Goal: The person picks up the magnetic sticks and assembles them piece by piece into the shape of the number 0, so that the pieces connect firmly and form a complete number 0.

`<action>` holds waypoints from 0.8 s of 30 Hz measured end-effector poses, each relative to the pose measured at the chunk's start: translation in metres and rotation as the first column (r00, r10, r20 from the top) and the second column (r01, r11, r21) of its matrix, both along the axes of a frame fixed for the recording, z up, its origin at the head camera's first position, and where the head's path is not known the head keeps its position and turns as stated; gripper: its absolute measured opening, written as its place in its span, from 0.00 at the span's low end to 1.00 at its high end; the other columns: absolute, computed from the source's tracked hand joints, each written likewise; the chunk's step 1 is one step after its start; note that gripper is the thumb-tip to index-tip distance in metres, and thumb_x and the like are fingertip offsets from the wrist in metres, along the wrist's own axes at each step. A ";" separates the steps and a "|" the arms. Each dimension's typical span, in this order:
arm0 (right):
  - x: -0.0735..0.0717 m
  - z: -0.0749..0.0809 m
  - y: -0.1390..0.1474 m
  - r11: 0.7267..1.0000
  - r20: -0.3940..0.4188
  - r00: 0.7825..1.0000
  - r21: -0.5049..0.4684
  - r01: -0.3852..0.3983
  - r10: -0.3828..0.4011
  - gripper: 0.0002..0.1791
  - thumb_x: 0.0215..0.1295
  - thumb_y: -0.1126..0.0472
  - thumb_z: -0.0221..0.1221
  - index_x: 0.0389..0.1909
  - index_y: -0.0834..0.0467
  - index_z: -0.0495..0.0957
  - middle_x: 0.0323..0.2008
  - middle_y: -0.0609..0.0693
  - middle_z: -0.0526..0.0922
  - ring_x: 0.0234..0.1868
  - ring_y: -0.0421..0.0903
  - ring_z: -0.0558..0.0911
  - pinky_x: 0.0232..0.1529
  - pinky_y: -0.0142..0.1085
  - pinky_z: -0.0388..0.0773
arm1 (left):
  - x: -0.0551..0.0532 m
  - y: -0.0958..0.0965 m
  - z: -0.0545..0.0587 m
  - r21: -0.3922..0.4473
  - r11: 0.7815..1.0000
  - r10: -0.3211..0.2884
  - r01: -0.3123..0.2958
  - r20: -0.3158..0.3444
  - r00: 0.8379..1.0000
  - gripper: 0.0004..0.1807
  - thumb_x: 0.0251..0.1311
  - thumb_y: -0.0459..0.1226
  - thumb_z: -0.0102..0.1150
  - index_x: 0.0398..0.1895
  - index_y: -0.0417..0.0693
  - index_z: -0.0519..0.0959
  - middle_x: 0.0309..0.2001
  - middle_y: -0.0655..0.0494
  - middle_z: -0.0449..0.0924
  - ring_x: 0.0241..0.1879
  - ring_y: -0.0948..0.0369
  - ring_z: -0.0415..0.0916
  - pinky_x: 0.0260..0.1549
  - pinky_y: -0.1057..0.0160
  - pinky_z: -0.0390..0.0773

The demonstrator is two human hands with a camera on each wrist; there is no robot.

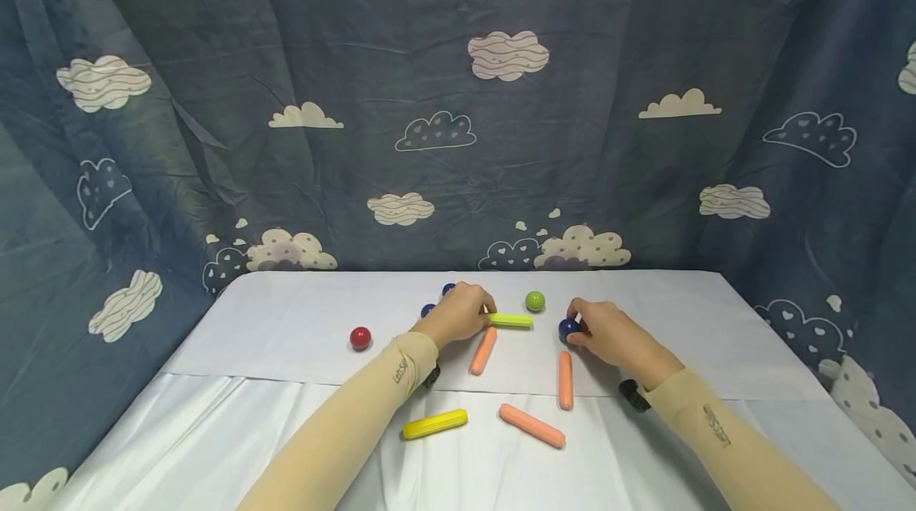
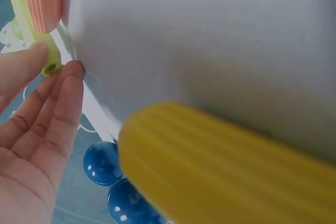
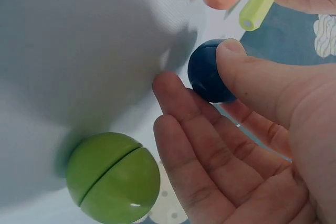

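My left hand (image 1: 458, 312) pinches the near end of a yellow-green ribbed stick (image 1: 514, 321) between thumb and fingers, at the back middle of the table. To its right, my right hand (image 1: 614, 334) holds a dark blue ball (image 3: 205, 72) between thumb and fingertips, close over the white cloth. A green ball (image 1: 534, 301) with a groove round it lies between the two hands, farther back. Just below the left hand is an orange stick (image 1: 483, 350); another orange stick (image 1: 566, 381) points toward the blue ball. Two more blue balls (image 2: 102, 163) sit beside the left hand, partly hidden in the head view.
A red ball (image 1: 361, 338) lies left of the left forearm. Nearer the front are a yellow stick (image 1: 435, 424) and a third orange stick (image 1: 532, 426). White cloth (image 1: 286, 320) covers the table; a dark cloud-patterned curtain (image 1: 358, 161) hangs behind it.
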State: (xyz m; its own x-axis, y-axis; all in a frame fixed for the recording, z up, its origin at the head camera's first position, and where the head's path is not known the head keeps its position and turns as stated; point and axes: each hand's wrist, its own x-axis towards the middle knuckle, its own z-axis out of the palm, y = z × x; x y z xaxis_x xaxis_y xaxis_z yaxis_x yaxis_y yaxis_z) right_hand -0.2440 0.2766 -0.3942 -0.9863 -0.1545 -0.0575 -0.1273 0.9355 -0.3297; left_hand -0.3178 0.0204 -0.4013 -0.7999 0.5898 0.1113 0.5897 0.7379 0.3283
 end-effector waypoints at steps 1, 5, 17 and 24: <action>-0.001 0.000 0.000 1.000 0.001 1.000 -0.005 -0.001 0.001 0.20 0.70 0.63 0.71 0.56 0.67 0.78 0.33 0.52 0.82 0.33 0.45 0.78 0.35 0.37 0.78 | 0.000 0.000 0.000 0.000 1.000 0.000 0.000 -0.002 1.000 0.10 0.69 0.32 0.69 0.51 0.45 0.91 0.42 0.52 0.91 0.37 0.63 0.81 0.40 0.67 0.81; -0.005 0.002 -0.002 1.000 0.017 1.000 -0.014 0.007 -0.007 0.19 0.70 0.63 0.71 0.56 0.66 0.78 0.32 0.52 0.82 0.31 0.45 0.77 0.33 0.36 0.76 | -0.002 0.000 -0.001 0.002 1.000 -0.002 0.002 -0.003 1.000 0.10 0.69 0.32 0.69 0.51 0.45 0.91 0.42 0.52 0.91 0.37 0.63 0.82 0.40 0.67 0.81; -0.021 0.007 -0.018 1.000 0.048 0.999 -0.011 0.005 -0.004 0.18 0.71 0.62 0.70 0.57 0.64 0.80 0.33 0.52 0.84 0.32 0.45 0.78 0.35 0.36 0.77 | -0.005 0.000 -0.002 0.004 1.000 -0.011 0.011 -0.008 1.000 0.10 0.69 0.31 0.69 0.50 0.45 0.91 0.42 0.52 0.91 0.36 0.63 0.81 0.38 0.68 0.81; -0.027 0.007 -0.027 1.000 0.062 0.998 -0.017 0.002 -0.001 0.18 0.71 0.62 0.70 0.57 0.64 0.80 0.35 0.52 0.84 0.33 0.45 0.78 0.35 0.36 0.77 | -0.004 -0.001 -0.003 0.009 1.000 -0.005 0.005 -0.009 1.000 0.10 0.69 0.32 0.69 0.51 0.45 0.91 0.42 0.53 0.90 0.38 0.63 0.81 0.40 0.67 0.81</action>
